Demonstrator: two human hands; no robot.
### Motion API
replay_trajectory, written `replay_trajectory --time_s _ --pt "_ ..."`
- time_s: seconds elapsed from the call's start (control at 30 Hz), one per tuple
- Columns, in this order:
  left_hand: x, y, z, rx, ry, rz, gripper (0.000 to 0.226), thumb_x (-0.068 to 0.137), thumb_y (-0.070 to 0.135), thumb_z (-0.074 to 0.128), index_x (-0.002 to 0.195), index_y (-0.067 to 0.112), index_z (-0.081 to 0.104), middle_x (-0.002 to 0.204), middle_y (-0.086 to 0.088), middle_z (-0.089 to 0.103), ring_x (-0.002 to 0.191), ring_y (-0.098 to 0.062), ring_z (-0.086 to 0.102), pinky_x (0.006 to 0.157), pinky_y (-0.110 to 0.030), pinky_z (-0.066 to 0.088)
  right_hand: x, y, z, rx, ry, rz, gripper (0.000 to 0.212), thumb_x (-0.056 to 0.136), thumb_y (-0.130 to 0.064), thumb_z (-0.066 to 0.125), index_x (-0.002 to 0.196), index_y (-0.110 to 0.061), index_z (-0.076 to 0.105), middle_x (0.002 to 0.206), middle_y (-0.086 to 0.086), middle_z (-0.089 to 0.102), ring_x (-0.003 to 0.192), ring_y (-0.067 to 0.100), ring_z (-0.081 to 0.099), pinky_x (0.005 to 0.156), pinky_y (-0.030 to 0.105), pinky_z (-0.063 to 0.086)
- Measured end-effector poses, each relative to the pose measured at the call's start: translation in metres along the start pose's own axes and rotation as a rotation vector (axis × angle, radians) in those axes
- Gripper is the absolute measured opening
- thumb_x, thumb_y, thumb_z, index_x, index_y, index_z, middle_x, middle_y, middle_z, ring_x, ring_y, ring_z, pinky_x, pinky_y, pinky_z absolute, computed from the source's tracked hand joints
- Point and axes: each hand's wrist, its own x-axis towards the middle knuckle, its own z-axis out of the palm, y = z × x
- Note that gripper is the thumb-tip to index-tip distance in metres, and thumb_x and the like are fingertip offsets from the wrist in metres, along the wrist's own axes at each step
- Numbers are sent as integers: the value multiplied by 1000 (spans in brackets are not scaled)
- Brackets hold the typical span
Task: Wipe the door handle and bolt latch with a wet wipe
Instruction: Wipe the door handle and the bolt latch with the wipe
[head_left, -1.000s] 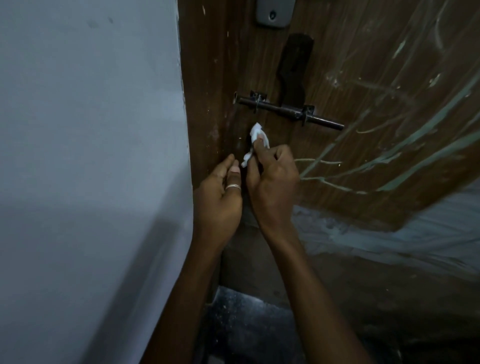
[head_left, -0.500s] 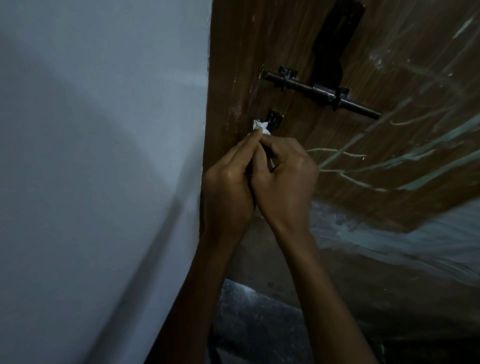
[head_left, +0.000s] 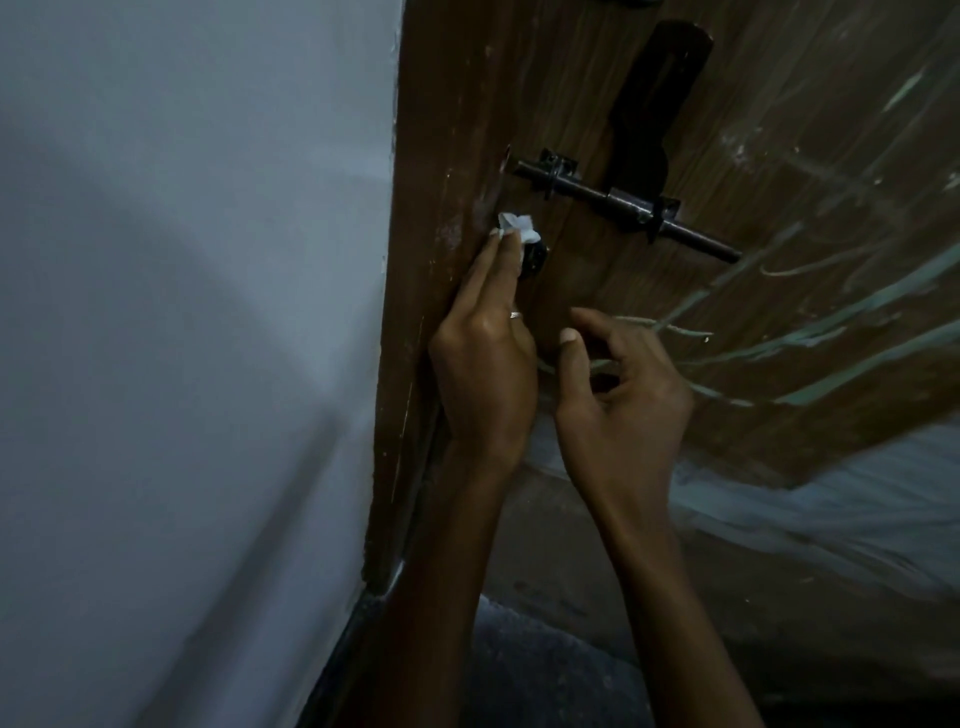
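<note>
Left of our hands there is only the pale wall (head_left: 182, 312), then the edge of the brown wooden door (head_left: 452, 104). Half a second ago both hands were bunched together around the wet wipe (head_left: 514, 224); now they have parted, and the wipe has passed wholly to our left hand (head_left: 485, 358). We take this to mean the folding is over and the wiping can begin.

The left hand is stretched up flat along the door, fingers close together, pinching the crumpled wipe at its tips and pressing it against a small dark fitting (head_left: 535, 257) on the door, just beyond the fingertips. Whether that fitting is the door handle we cannot tell.

To the right, our right hand (head_left: 623, 400) has dropped lower and hangs loosely half open, thumb and fingers curled, holding nothing and apparently clear of the door.

Above and to the right of both hands sits the bolt latch (head_left: 623, 205), well apart from the wipe and not yet touched by it.
</note>
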Motion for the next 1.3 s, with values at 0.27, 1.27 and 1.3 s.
replay_trajectory --time_s 0.27,1.27,1.3 --pt "-16 -15 3 246 -95 127 34 97 10 50 127 3 64 127 -16 65 114 -23 65 92 -27 55 -11 9 -5 19 -13 80 24 96 -18 65 119 -11 70 108 -6 66 95 -3 62 77 17 53" --pt "1 33 -28 394 -28 128 26 97 9 59 120 7 70 108 -10 71 88 -20 71 73 -17 49 -19 14 -21 27 -41 119 23 97 -22 64 119 -18 68 101 -11 63 95 1 63 77 18 53" --pt "5 36 -26 405 -31 134 25 96 10 60 119 8 70 107 -9 71 87 -18 70 72 -15 44 -17 13 -22 27 -37 115 23 97 -22 63 118 -18 68 101 -11 63 95 1 63 77 18 53"
